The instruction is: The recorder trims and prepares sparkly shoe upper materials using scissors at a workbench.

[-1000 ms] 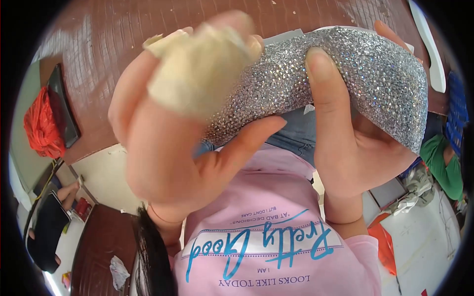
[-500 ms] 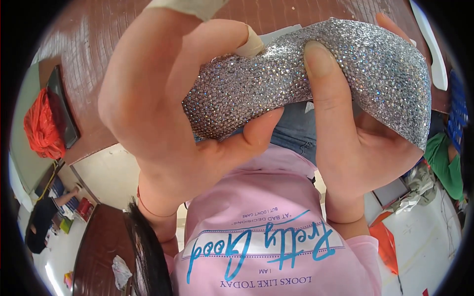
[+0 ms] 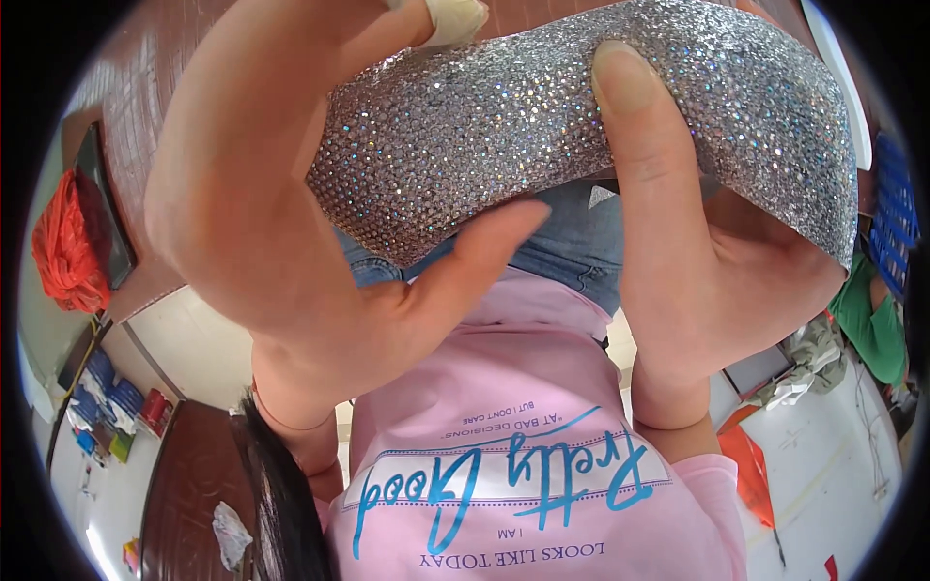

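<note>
A curved strip of silver rhinestone-covered material (image 3: pixel 484 136), flexible-looking and widening toward the right, spans the space between my hands. My left hand (image 3: pixel 242 184) curls round its left end, with the thumb along the lower edge and a finger in a pale covering (image 3: pixel 453 19) at the upper edge. On the right, my right hand (image 3: pixel 693 252) grips the wide part, its thumb pressed flat on the sparkling face. The other right fingers are mostly hidden behind the material. I cannot tell what finished article the strip belongs to.
A brown table (image 3: pixel 126 87) lies beyond my hands, with a red plastic bag (image 3: pixel 70 247) at its left. A white curved object (image 3: pixel 848 92) is at the far right. Another person's green sleeve (image 3: pixel 867 320) shows at the right, near crumpled grey material (image 3: pixel 809 363).
The rhinestone strip has moved up and closer, showing more of its left part. My left hand has shifted up and left, its covered finger sliding leftward along the upper edge. The right thumb keeps its place.
</note>
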Demonstrator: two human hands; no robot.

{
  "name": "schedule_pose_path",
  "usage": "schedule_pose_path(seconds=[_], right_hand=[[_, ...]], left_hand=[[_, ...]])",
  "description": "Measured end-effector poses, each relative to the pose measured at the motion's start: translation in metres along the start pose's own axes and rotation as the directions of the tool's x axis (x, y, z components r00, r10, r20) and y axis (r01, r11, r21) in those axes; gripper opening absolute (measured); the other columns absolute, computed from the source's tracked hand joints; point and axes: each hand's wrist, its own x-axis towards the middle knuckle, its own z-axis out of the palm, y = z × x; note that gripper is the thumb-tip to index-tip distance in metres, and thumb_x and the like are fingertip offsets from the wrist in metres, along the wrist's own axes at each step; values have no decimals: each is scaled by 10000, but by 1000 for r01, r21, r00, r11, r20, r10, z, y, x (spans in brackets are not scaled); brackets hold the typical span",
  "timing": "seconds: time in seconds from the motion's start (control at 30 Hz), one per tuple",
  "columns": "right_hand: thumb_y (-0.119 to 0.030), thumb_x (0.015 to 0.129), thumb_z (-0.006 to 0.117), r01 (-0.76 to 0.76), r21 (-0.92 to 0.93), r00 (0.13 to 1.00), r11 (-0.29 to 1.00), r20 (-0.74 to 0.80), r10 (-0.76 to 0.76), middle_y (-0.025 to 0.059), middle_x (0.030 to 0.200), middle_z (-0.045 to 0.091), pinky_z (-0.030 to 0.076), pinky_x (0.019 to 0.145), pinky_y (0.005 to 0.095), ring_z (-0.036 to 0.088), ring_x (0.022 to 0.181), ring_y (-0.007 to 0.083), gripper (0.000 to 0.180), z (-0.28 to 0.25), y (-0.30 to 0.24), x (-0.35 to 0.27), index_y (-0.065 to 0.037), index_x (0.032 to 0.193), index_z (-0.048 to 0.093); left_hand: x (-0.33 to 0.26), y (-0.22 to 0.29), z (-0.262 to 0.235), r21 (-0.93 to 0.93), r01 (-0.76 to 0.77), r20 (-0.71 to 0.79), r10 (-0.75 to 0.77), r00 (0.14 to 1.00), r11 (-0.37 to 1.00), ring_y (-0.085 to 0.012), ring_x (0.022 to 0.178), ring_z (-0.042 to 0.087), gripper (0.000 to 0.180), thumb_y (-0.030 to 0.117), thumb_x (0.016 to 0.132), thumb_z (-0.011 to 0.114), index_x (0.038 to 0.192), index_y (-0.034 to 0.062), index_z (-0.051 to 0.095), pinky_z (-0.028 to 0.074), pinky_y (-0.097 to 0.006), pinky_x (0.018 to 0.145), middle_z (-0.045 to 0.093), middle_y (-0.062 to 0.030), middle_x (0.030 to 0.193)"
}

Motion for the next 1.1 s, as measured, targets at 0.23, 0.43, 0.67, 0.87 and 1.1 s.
schedule_pose_path(seconds=[0.23,0.43,0.67,0.87,1.1], right_hand=[[39,689,679,52,-63,991,997,124,-44,106,891,644,488,674,248,597,730,173,292,-7,-7,4,16,974,624],[67,687,675,-104,-28,993,994,50,105,122,911,647,472,752,265,596,836,182,318,0,-23,4,31,997,616],[26,658,687,-72,186,995,980,-56,84,116,897,659,352,968,371,529,1071,241,276,-1,-6,4,-11,926,631],[25,656,666,-57,115,998,992,25,54,131,906,671,323,988,384,508,1113,265,264,-12,-10,14,-26,913,632],[97,658,678,-85,154,996,984,44,79,192,1065,612,507,730,260,611,881,210,413,-13,-6,12,28,1054,580]], left_hand=[[0,7,1,-169,67,4,-68,998,983,-214,875,589,671,46,598,748,1205,-9,468,497,-252,732,585,-143,1059],[12,4,-4,-265,129,96,-107,990,956,-204,849,572,677,-20,648,685,1263,-9,402,472,-224,710,580,-153,1033],[25,17,-11,-341,377,236,-309,921,861,-143,779,539,691,-80,703,596,1322,2,299,434,-182,678,569,-134,957],[32,-1,-8,-513,295,201,-221,954,806,-151,806,593,804,-97,627,731,1261,-73,237,511,-208,698,370,-202,1266],[33,6,-13,-197,193,310,-126,942,961,-119,719,520,672,-75,716,592,1318,6,305,424,-171,648,566,-124,914]])
